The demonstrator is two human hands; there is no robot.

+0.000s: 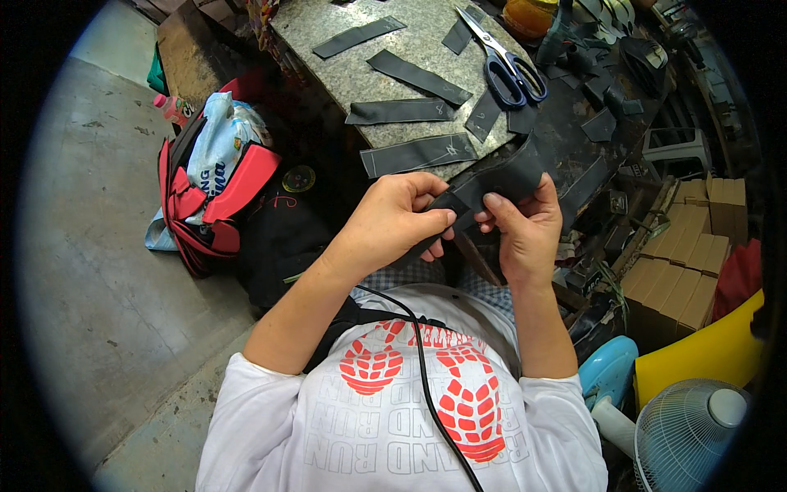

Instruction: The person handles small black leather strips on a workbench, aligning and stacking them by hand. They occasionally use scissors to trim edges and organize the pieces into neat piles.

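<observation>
A black strip of leather-like material (pixel 500 179) is stretched between my two hands, just off the near edge of the stone-topped table (pixel 328 80). My left hand (pixel 403 215) pinches its left end, thumb on top. On the other side my right hand (pixel 525 225) grips it between thumb and fingers, and part of the piece curves up above the knuckles. Beyond my hands, several black strips lie flat, among them a marked strip (pixel 418 155) closest to me. Scissors with dark blue handles (pixel 507 78) rest with parted handles near the table's right side.
Dark scraps (pixel 600 125) cover the bench to the right. Stacked cardboard boxes (pixel 674 275), a yellow object (pixel 705 348) and a white fan (pixel 693 435) stand at the right. A red bag (pixel 242 184) and a pink-capped bottle (pixel 172 108) are at left. A black cable (pixel 422 353) crosses my shirt.
</observation>
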